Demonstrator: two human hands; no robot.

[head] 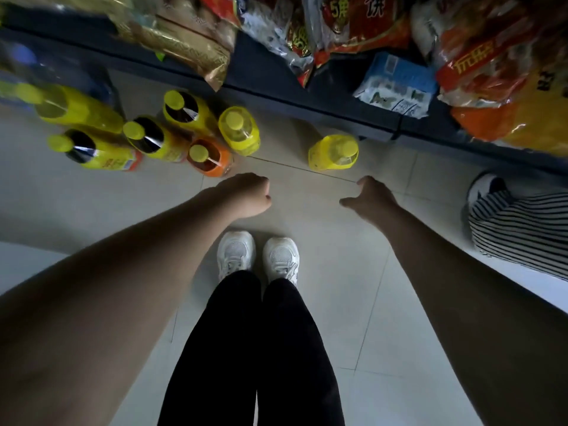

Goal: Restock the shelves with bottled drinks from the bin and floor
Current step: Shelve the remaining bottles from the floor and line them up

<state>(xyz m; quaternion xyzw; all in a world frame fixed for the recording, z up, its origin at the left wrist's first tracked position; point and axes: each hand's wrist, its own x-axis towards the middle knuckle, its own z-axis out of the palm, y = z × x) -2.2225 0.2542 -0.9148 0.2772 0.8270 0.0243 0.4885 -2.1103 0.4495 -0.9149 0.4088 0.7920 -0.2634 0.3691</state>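
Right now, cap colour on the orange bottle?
Yellow cap on the orange bottle, head view.

Both arms reach down, left hand (246, 195) curled, right hand (373, 199) spread.

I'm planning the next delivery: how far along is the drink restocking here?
Done: nothing that shows; the shelf in view holds only snack bags. In hand: nothing yet; the left hand and right hand are both empty and reach toward the floor near the lone yellow bottle. Left: that bottle and the cluster of yellow-capped bottles standing on the tiles.
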